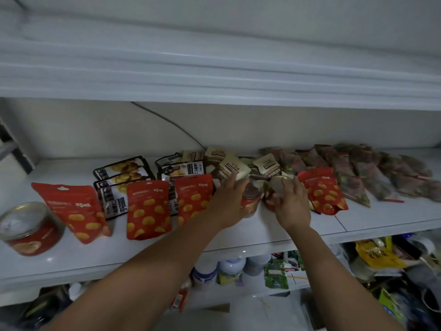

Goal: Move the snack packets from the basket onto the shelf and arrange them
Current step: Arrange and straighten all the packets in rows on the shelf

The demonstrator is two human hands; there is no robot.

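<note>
Two hands of mine reach onto the shelf [238, 237]: my left hand [229, 201] curls round a small red can [250, 204], my right hand [292, 206] round a second can [279, 186] just beside it. Either side stand red snack packets [148, 209]; black packets [124, 169] and beige packets [232, 167] lie behind.

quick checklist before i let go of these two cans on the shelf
1. Left hand grip on the red can: ok, fingers curl round it.
2. Right hand grip on the second can: ok.
3. Cans' bases flat on the shelf: cannot tell, the hands hide them.
4. Bare shelf in front of the cans: ok.
5. Room beside them: not ok, a red pouch and another pouch stand close on either side.
6. Packets left in the basket: cannot tell, it is out of view.
</note>
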